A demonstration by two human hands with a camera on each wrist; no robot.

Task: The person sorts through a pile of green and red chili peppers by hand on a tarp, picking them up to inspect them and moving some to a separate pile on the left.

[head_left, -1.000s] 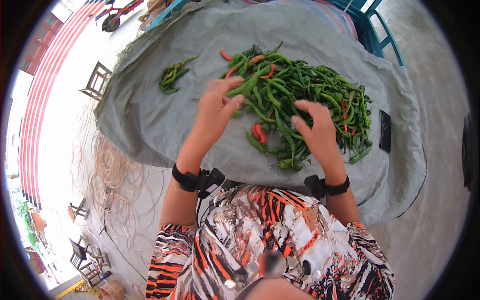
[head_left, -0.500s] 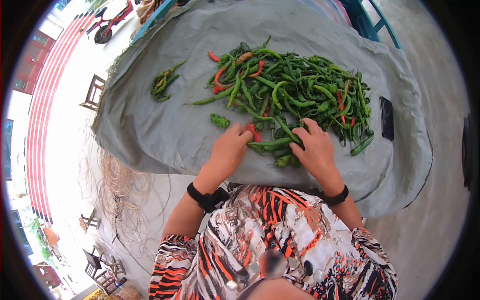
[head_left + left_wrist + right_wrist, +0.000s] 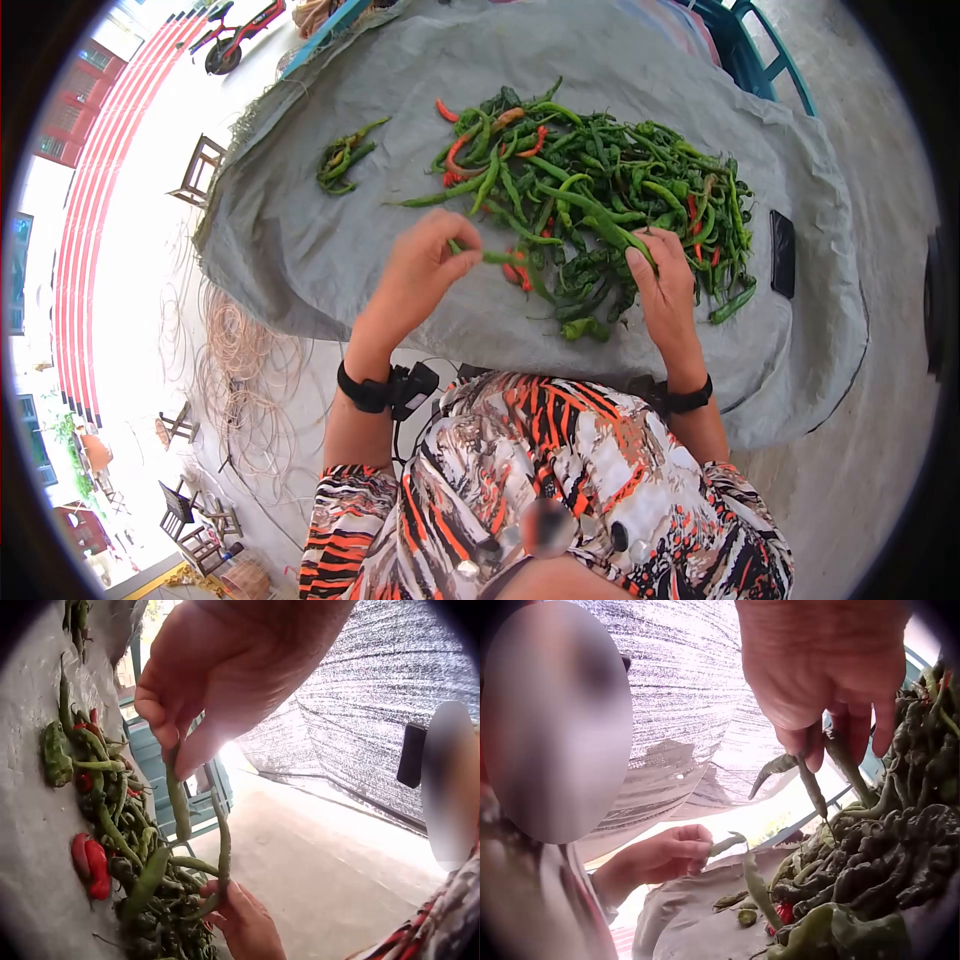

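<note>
A green chili pepper (image 3: 178, 802) hangs from the thumb and fingertips of my left hand (image 3: 418, 268), which is raised over the near left side of the pepper pile (image 3: 610, 160). My right hand (image 3: 665, 278) is at the pile's near right part and grips several green chili peppers (image 3: 811, 787) between thumb and fingers. The peppers stick out on both sides of its fingertips in the right wrist view. Between the hands lie red peppers (image 3: 91, 862). A short green pepper (image 3: 56, 754) rests apart on the sheet; the left hand hides it in the head view.
A grey sheet (image 3: 310, 240) covers the work surface. Toward its left lies a small separate bunch of peppers (image 3: 345, 160). A black phone (image 3: 782, 254) is right of the pile. Behind stands a teal chair (image 3: 770, 60); coiled strands (image 3: 235, 350) lie on the floor at left.
From the pile's near edge, my left hand has moved up and left, now with a green chili pepper. My right hand has shifted right and a little up, with peppers in its fingers.
</note>
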